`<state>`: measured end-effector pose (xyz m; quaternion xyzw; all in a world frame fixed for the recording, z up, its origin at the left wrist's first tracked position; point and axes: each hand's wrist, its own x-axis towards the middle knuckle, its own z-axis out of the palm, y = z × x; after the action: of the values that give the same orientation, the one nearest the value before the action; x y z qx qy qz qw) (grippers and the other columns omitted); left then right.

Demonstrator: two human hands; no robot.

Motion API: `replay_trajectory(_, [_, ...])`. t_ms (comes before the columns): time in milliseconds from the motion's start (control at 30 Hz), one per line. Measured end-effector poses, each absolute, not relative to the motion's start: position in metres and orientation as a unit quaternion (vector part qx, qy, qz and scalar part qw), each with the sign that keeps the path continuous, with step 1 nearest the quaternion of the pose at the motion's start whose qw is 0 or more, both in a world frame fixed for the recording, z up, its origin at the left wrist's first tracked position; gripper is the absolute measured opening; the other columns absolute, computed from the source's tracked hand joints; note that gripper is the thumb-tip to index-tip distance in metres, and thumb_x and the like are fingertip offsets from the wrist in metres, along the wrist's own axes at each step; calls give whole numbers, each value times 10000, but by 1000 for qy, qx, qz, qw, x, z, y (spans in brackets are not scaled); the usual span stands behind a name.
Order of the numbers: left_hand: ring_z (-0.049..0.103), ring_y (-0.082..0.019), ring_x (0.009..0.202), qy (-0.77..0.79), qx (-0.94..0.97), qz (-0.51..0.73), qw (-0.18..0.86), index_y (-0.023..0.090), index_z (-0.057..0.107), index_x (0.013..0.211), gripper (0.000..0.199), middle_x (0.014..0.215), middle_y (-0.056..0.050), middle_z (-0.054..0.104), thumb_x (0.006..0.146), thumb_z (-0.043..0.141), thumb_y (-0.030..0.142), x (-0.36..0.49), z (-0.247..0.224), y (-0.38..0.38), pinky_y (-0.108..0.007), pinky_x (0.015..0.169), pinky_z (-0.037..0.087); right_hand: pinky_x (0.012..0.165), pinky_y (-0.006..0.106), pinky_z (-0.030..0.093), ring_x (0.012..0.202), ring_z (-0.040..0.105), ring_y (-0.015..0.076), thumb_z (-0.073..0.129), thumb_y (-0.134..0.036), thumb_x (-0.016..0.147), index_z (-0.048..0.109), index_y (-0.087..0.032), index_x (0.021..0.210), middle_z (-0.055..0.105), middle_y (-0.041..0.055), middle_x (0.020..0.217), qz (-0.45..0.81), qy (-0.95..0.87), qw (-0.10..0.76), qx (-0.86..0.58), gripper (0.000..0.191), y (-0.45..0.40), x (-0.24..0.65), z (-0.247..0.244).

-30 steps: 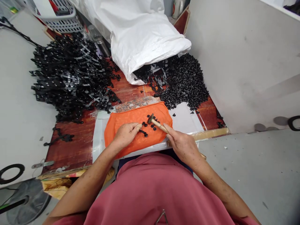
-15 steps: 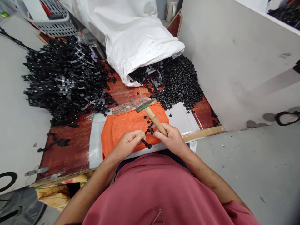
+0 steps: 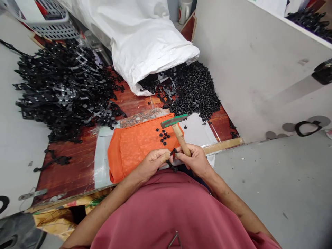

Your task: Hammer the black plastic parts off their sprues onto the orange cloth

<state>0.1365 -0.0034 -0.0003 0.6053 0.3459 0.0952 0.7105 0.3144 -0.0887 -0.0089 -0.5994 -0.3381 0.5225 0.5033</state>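
My left hand (image 3: 156, 160) pinches a small black plastic piece (image 3: 171, 166) with rounded ends, close to my body at the front edge of an orange cloth (image 3: 132, 145). In my right hand (image 3: 193, 157) is a hammer (image 3: 180, 136), its wooden handle in the palm and its green-edged metal head pointing away from me over the cloth. The thumb and finger of that hand also touch the upper end of the black piece. Several small round black studs (image 3: 163, 136) lie loose on the cloth, left of the hammer handle.
A large heap of black strap-like parts (image 3: 62, 90) lies at the left. From a white sack (image 3: 155, 45) spills a pile of black studs (image 3: 199, 90). A speckled stone slab (image 3: 140, 118) shows behind the cloth. A grey panel (image 3: 249, 69) stands to the right.
Both hands have come together nearer my body, bringing the black piece up to the right fingers. The hammer head has turned and swung to the right. The studs on the cloth are now uncovered.
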Motion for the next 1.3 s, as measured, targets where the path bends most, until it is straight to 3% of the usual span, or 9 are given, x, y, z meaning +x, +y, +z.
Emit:
replay_trajectory(167, [289, -92, 543, 386, 570, 112, 717, 175, 618, 722, 521, 658, 11, 491, 856, 546, 674, 134, 3, -1, -246, 504, 231, 368, 202, 283, 401, 377, 57, 766, -379, 739, 702, -174, 851, 600, -55, 597, 517, -309, 517, -609, 243, -95, 319, -8])
replay_trajectory(267, [306, -94, 540, 403, 591, 105, 691, 178, 625, 731, 514, 664, 10, 500, 878, 523, 660, 125, 1, 2, -243, 507, 254, 374, 213, 310, 410, 409, 77, 756, -396, 748, 699, -177, 846, 590, -51, 595, 487, -305, 516, -635, 246, -100, 329, -12])
replay_trajectory(400, [472, -137, 661, 410, 673, 132, 601, 184, 635, 751, 458, 713, -13, 566, 943, 469, 565, 110, -5, 11, -248, 622, 392, 637, 284, 512, 692, 636, 170, 711, -353, 786, 738, -191, 828, 708, 24, 778, 301, -404, 486, -714, 170, -111, 364, -20])
replay_trajectory(500, [531, -157, 726, 425, 740, 145, 500, 185, 635, 756, 423, 736, -15, 606, 968, 450, 501, 98, -5, 20, -260, 691, 423, 776, 359, 516, 810, 659, 227, 685, -357, 822, 769, -193, 870, 737, 55, 847, 178, -408, 452, -773, 190, -122, 403, -23])
replay_trajectory(567, [542, -160, 725, 440, 764, 138, 451, 188, 627, 753, 405, 720, -8, 607, 970, 446, 477, 94, -3, 25, -257, 685, 416, 851, 392, 506, 905, 677, 261, 674, -381, 850, 793, -198, 1042, 769, 81, 981, 88, -390, 410, -820, 290, -130, 425, -23])
replay_trajectory(667, [540, -155, 706, 442, 783, 122, 419, 191, 613, 750, 393, 691, 2, 594, 974, 429, 456, 95, -1, 26, -249, 663, 396, 904, 400, 516, 1020, 707, 286, 651, -428, 899, 675, -248, 1383, 772, 76, 1183, 33, -353, 357, -864, 517, -142, 440, -22])
replay_trajectory(900, [479, -135, 644, 434, 807, 70, 395, 196, 531, 714, 417, 653, 21, 506, 993, 359, 455, 116, -6, 21, -260, 645, 317, 1009, 364, 528, 1247, 667, 271, 509, -398, 1016, 547, -279, 1517, 655, 48, 1438, 228, -474, 317, -789, 516, -158, 389, -32])
replay_trajectory(1000, [465, -136, 634, 438, 816, 55, 373, 201, 506, 717, 416, 647, 24, 477, 993, 350, 471, 120, -8, 22, -274, 636, 275, 981, 349, 551, 1211, 692, 246, 490, -372, 1033, 507, -323, 1540, 641, 19, 1448, 301, -505, 287, -756, 510, -157, 366, -36])
replay_trajectory(1300, [548, -166, 678, 444, 837, 5, 319, 215, 540, 737, 412, 695, 2, 602, 999, 350, 469, 126, -8, 22, -286, 634, 247, 952, 375, 589, 1197, 702, 258, 501, -316, 1033, 500, -322, 1542, 662, 25, 1418, 306, -526, 300, -735, 509, -155, 359, -43])
